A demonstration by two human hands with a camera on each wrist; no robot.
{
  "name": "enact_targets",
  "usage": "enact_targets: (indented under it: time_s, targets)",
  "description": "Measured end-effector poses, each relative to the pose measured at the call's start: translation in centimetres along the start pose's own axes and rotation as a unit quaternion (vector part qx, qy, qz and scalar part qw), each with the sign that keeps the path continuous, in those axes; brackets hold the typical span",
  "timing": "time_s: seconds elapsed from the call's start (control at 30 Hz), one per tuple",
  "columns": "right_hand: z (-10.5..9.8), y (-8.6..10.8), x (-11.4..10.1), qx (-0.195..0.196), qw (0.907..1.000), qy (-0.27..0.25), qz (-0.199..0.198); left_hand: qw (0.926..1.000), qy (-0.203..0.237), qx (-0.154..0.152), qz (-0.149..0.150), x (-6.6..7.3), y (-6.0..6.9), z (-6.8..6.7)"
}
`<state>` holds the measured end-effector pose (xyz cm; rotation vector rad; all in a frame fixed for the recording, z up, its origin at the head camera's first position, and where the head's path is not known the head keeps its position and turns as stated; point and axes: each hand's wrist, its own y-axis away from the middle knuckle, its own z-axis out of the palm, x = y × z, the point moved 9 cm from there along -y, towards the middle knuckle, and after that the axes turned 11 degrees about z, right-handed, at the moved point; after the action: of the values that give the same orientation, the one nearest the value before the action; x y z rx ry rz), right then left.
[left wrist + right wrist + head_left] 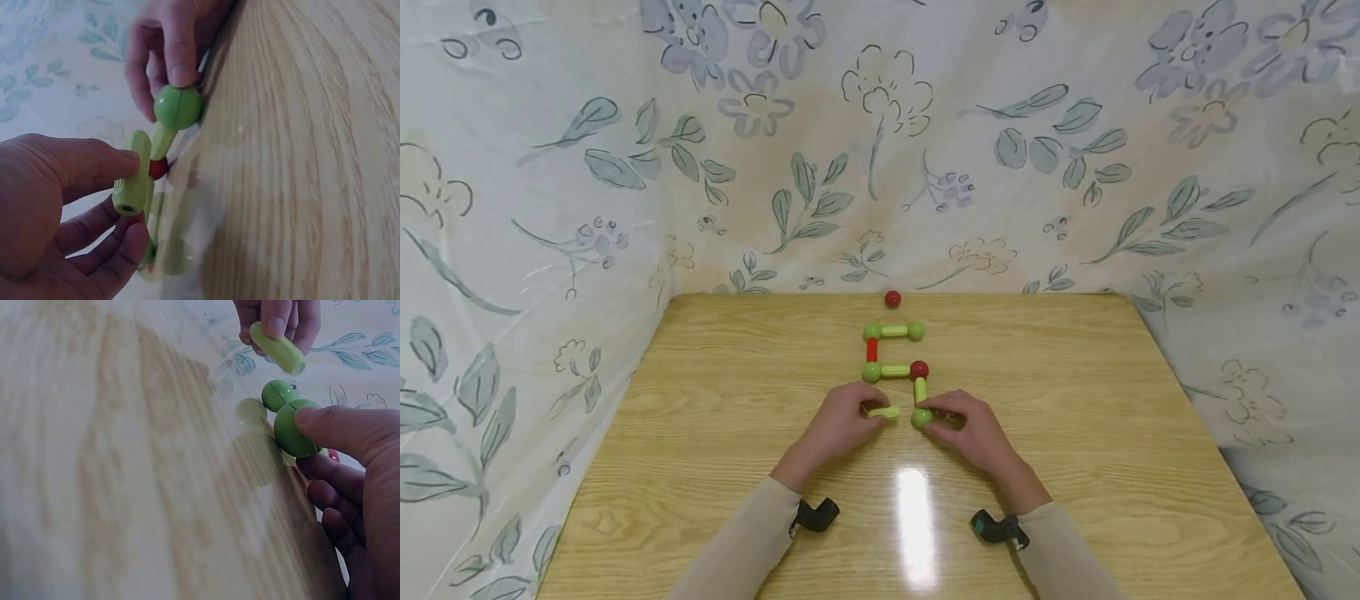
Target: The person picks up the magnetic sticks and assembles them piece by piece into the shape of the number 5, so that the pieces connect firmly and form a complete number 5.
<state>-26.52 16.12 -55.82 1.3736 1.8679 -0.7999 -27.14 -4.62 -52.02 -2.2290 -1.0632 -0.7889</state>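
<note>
My left hand (847,421) pinches a loose yellow-green building rod (884,412) between thumb and fingers; a dark round spot shows on its end in the left wrist view. My right hand (966,423) grips the lower green ball (921,417) of a ball-and-rod figure on the table. A small gap separates the held rod from that ball. From the ball, a yellow-green rod (921,390) runs up to a red ball (919,369). Another yellow-green rod (896,371) leads left to a green ball (871,372). Above it come a red rod (872,351) and more green balls (916,331).
A separate red ball (892,298) lies at the back edge of the wooden table (715,400). Floral cloth (880,167) hangs behind and at both sides. Each wrist wears a small black camera (817,515). Bright glare falls on the front middle of the tabletop.
</note>
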Motion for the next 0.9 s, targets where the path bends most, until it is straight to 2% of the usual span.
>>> enact_targets:
  time_s: [0.3,0.9]
  targets:
    - [0.1,-0.1,-0.1,0.003,0.9999,0.007,-0.011,0.9996,-0.017,-0.022,0.000,-0.4,-0.7,1.3]
    - [0.1,0.2,-0.6,0.012,0.9997,0.017,-0.016,0.9994,-0.014,-0.031,0.008,-0.8,-1.3,2.6]
